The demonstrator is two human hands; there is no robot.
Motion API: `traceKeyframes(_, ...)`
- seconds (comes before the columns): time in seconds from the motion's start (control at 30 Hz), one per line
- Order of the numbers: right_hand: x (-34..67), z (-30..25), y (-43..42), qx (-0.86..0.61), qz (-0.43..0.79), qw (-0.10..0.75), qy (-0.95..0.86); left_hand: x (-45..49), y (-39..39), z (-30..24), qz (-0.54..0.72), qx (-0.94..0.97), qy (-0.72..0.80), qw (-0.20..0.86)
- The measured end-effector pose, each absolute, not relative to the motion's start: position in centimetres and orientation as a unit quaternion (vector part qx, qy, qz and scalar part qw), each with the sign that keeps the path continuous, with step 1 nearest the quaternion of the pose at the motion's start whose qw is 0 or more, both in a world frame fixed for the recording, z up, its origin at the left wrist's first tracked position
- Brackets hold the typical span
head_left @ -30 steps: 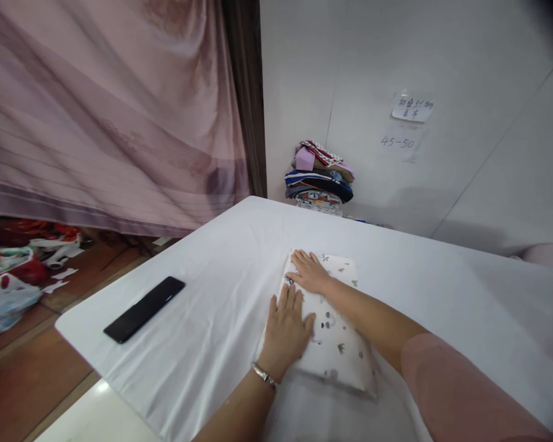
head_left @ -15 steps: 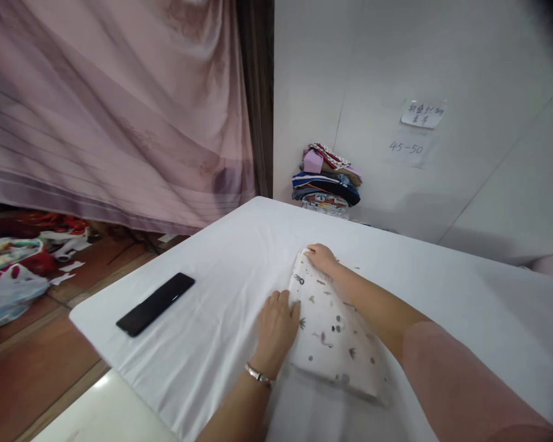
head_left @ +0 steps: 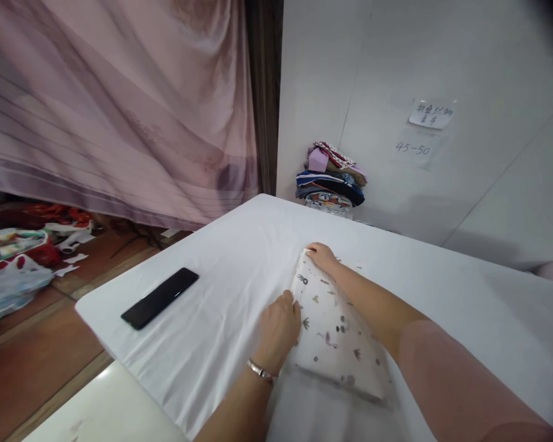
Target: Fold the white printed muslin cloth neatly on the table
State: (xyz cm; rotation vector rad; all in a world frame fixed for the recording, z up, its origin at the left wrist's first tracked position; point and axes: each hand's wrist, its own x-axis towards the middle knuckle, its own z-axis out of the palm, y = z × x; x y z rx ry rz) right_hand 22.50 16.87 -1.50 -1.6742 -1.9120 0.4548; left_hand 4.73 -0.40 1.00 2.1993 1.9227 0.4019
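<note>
A folded white cloth (head_left: pixel 336 331) printed with small plants and animals lies at a slant on the white-covered table (head_left: pixel 203 344). My right hand (head_left: pixel 321 255) grips its far corner, fingers closed on the layered edge. Along the cloth's left edge, my left hand (head_left: pixel 279 328) has its thumb on top and its other fingers curled at the side, pinching the edge. Part of the cloth's right side is hidden behind my right forearm.
A black phone (head_left: pixel 160 298) rests on the table to the left. Folded fabrics (head_left: pixel 332 178) are stacked behind the far edge, against a wall with paper notes (head_left: pixel 431 115). A pink curtain (head_left: pixel 120 110) hangs at left, above plastic bags (head_left: pixel 18 282) on the floor.
The view has shifted slightly. My left fingers, which lay flatter beside the cloth, are now curled in at its left edge. My right hand stays at the far corner.
</note>
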Motion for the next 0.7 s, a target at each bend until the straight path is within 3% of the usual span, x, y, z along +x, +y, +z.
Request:
traceKeyframes(0.23,21.98,-1.55,16.55,-0.616,0.148,0.304,-0.712,4.76,-0.3,0.72,0.116,0.738,0.656,0.105)
traceKeyframes(0.47,21.95,-2.07,16.85,-0.622,0.146,0.262,-0.724,4.83,-0.32,0.74,0.113,0.73,0.665,0.108)
traceKeyframes(0.7,21.66,-2.08,16.76,-0.629,0.11,0.216,-0.739,5.2,-0.64,0.18,0.214,0.803,0.556,0.003)
